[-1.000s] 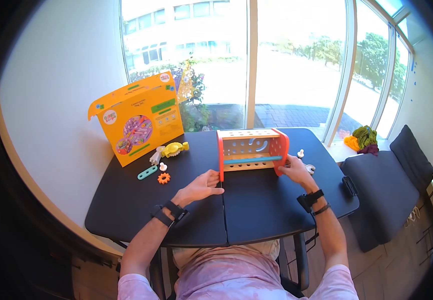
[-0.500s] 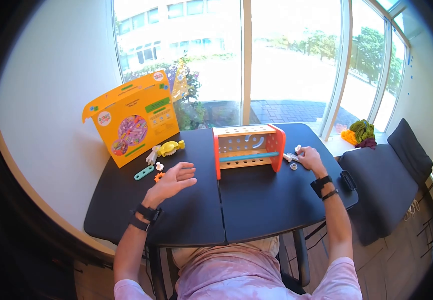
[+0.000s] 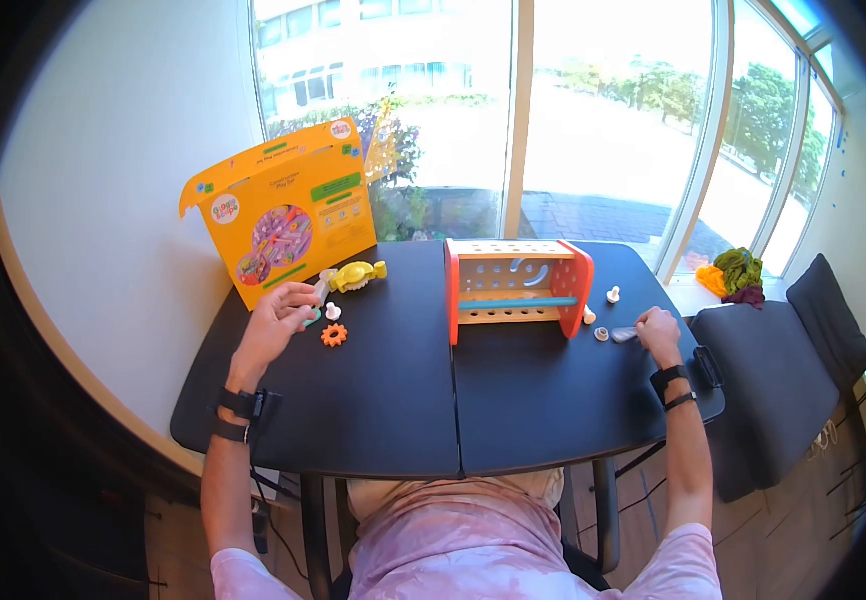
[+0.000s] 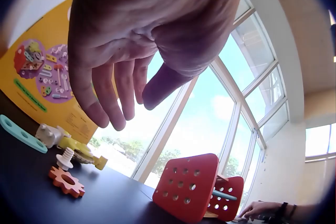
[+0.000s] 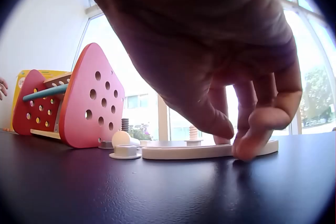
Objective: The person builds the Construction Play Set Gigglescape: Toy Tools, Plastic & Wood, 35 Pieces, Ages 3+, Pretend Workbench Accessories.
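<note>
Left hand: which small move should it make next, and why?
Perhaps lower the left hand to the turquoise strip: the hand is empty in the left wrist view, and the head view shows it partly covering the strip, which lies on the table.

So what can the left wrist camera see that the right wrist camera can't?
Only the left wrist view shows the orange gear, turquoise strip and yellow toy. Only the right wrist view clearly shows the white flanged piece and round-ended peg. Both show the red-sided frame, the yellow box, the left hand and the right hand.
</note>
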`<state>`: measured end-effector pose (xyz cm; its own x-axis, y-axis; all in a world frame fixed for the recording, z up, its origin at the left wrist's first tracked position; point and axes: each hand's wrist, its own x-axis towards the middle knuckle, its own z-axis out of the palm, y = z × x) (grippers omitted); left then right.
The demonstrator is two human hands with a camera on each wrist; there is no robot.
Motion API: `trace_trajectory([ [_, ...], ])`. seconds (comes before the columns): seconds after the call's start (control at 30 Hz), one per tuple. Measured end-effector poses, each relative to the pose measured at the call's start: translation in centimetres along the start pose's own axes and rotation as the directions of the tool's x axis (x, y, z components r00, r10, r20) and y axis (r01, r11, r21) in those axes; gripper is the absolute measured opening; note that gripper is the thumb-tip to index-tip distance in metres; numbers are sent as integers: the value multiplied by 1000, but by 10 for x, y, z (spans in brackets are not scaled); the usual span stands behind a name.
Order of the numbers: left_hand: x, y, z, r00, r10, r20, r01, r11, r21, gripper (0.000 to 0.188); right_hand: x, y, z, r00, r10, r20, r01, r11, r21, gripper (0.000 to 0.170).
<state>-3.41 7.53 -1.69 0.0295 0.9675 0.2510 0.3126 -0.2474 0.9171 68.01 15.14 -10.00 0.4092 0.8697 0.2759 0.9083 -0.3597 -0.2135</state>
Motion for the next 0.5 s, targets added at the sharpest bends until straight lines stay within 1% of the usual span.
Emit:
trace_trajectory([
  [0.07, -1, -4, -9, 1000, -17, -17, 16, 1000, -17, 35, -6, -3, -6, 1000, 7, -26, -7, 1000, 3, 20],
  [0.1, -2, -6, -10, 999, -23, -24, 23, 999, -24, 35, -8, -4, -11, 1000, -13, 6, 13, 1000, -4, 18],
  [0.17, -5, -5, -8, 999, -39, -36, 39, 999, 17, 33, -13, -5, -20, 997, -47, 68, 48, 999, -16, 14],
  [0.27, -10, -2, -4, 998, -48, -39, 51, 997, 61, 30, -4, 3, -5, 993, -112, -29, 110, 993, -51, 16],
  [0.37, -7, -12, 0, 998, -62, -23, 63, 997, 51, 29, 0, 5, 1, 991, -134, -17, 133, 989, -64, 21],
  [0.47, -6, -17, 2, 998, -69, -14, 70, 996, 63, 30, 1, 3, 7, 967, -237, -97, 240, 971, 20, 23],
  [0.5, -6, -18, 2, 997, -70, -13, 71, 995, 75, 31, 3, 0, 9, 961, -247, -127, 256, 965, 62, 24],
])
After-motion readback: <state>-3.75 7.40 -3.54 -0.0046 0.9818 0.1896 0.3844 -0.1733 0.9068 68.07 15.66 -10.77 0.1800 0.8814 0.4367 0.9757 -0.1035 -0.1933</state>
